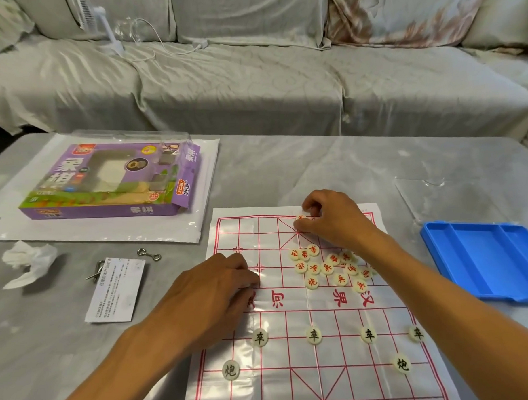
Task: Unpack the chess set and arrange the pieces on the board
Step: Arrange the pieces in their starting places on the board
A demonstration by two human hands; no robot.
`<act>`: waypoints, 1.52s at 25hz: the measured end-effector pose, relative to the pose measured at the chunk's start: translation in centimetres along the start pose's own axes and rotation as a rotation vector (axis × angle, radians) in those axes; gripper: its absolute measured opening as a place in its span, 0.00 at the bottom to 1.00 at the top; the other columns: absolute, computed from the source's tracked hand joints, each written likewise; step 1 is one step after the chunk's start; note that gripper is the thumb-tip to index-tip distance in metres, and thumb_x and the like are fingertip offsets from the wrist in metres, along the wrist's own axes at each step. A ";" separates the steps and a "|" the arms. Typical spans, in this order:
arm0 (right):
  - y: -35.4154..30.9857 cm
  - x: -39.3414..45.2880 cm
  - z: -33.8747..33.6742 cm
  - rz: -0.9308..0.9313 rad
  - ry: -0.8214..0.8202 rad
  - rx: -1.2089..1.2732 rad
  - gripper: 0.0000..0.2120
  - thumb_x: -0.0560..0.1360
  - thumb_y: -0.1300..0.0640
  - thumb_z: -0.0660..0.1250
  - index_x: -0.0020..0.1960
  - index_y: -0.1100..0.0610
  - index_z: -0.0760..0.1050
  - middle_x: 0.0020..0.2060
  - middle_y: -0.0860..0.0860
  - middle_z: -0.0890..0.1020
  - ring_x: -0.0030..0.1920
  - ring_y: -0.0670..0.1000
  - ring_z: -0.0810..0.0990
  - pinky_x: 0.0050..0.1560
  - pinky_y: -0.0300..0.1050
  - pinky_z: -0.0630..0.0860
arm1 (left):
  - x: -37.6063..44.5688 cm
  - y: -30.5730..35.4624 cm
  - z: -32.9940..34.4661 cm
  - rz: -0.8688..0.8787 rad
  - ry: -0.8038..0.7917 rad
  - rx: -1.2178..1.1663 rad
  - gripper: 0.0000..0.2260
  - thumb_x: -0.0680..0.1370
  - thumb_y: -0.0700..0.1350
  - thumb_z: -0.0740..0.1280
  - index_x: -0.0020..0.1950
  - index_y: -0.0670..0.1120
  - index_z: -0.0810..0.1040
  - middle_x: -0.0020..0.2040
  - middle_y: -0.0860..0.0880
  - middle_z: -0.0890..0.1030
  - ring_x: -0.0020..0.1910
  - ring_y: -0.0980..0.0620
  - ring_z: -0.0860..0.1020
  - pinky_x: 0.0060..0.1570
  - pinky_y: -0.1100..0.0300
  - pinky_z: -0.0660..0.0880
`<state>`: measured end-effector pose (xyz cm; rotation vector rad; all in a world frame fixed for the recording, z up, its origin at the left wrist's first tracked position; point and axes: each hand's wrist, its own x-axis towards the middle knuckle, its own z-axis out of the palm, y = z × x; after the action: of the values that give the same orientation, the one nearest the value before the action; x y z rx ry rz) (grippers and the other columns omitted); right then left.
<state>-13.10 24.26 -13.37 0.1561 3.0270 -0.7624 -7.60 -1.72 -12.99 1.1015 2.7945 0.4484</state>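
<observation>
Far left on the grey surface [285, 166]: crumpled tissue [28, 262], then a printed leaflet [116, 288] w/ a small metal hook link [149, 254] just beyond it and some metal bits at its left edge, too small to ID. Behind those, the purple xiangqi box [112, 181] lies flat on a white plastic mailer bag [108, 232], a clear plastic cover over the box top.

Left hand [212, 288] rests palm-down on the left edge of the paper chess board [314, 317], fingers loosely curved, tips touching the sheet near the river text; holds nothing as far as can be seen.

Board itself: thin white sheet w/ red grid, glossy, creased. Near half has four black-marked pawn pieces [314, 335] in a row on the line intersections, plus two black cannon pieces [231, 370] a row closer, one left and one right. Far half, right of centre: loose cluster of red-marked pieces [328, 268], touching or nearly so, not on positions.

Right hand [335, 218] sits at the board's far edge, at the palace area, fingers curled, thumb & forefinger pinching one red piece [301, 217] on or just above the back line; can't tell which.

Right of the board: a clear plastic lid [442, 199] flat on the surface, and near it a blue plastic tray [492, 260] w/ long compartments.
</observation>
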 end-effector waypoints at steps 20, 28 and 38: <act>0.6 -1.5 -0.9 -0.054 0.071 0.002 0.12 0.78 0.49 0.64 0.60 0.51 0.76 0.55 0.47 0.79 0.49 0.46 0.77 0.54 0.42 0.76 | -0.2 -0.1 0.1 0.004 0.020 0.015 0.12 0.80 0.51 0.59 0.60 0.59 0.77 0.53 0.61 0.74 0.52 0.58 0.74 0.38 0.68 0.69; 5.6 -7.1 -3.8 0.025 -0.276 -0.476 0.32 0.79 0.37 0.42 0.77 0.52 0.48 0.78 0.47 0.50 0.77 0.52 0.50 0.75 0.52 0.52 | -0.6 0.0 1.3 -0.044 -0.057 0.075 0.29 0.77 0.63 0.40 0.73 0.59 0.65 0.76 0.52 0.62 0.75 0.50 0.60 0.68 0.52 0.68; 2.7 -4.8 -3.4 -0.024 0.090 -0.213 0.16 0.80 0.47 0.60 0.66 0.49 0.71 0.66 0.47 0.74 0.62 0.50 0.74 0.64 0.48 0.70 | -0.4 0.7 0.5 -0.075 -0.157 0.050 0.37 0.70 0.70 0.31 0.76 0.63 0.54 0.78 0.60 0.49 0.77 0.58 0.47 0.72 0.57 0.58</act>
<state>-8.01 27.77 -11.45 0.1551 3.1735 -0.4406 -6.77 -1.39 -13.28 0.9910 2.7121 0.2733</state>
